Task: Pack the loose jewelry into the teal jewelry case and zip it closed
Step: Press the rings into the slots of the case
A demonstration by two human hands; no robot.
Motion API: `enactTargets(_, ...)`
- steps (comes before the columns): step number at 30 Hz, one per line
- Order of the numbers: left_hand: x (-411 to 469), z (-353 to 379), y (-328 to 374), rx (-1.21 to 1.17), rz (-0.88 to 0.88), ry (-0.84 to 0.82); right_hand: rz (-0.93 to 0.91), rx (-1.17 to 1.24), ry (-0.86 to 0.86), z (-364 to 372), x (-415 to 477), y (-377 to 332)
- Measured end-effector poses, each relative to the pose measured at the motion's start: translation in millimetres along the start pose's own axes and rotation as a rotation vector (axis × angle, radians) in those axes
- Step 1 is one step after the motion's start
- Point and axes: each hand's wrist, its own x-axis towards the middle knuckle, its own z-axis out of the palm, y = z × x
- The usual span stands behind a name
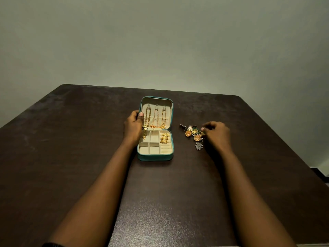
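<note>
The teal jewelry case (154, 157) lies open on the dark table, lid propped up at the back. Three gold necklaces (156, 117) hang inside the lid. Three gold rings (164, 137) sit in the ring rolls at the right of the tray; the other cream compartments look bare. My left hand (133, 125) grips the lid's left edge, thumb on the inner rim. A small heap of loose earrings (193, 133), gold, green and silver, lies on the table to the right of the case. My right hand (216, 134) is at that heap, its curled fingertips pinching at a piece.
The dark brown table (71, 139) ends at a far edge just behind the case, with a plain pale wall beyond. Its right edge runs diagonally at the right of the view. A silver piece (199, 146) lies slightly apart, below the heap.
</note>
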Motion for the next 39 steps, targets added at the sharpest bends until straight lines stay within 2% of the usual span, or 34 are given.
enactTargets(5,2.0,-1.0,-1.5,-0.006,-0.003,0.011,-0.151,-0.132,-0.184,3.7,-14.2,-10.8)
enactTargets(12,1.6,-0.8,0.2,-0.005,0.004,0.012,-0.108,-0.119,-0.254,-7.9,-14.5,-9.4)
enactTargets(26,0.3,-0.1,-0.1,-0.007,-0.005,0.011,-0.014,0.314,0.014,-5.1,2.4,8.8)
enactTargets(35,0.1,0.3,0.5,-0.022,-0.01,0.008,-0.03,0.013,0.071,-3.1,6.1,11.5)
enactTargets(39,0.0,0.5,0.8,-0.014,-0.007,0.006,-0.001,0.033,0.078,-7.7,8.9,12.8)
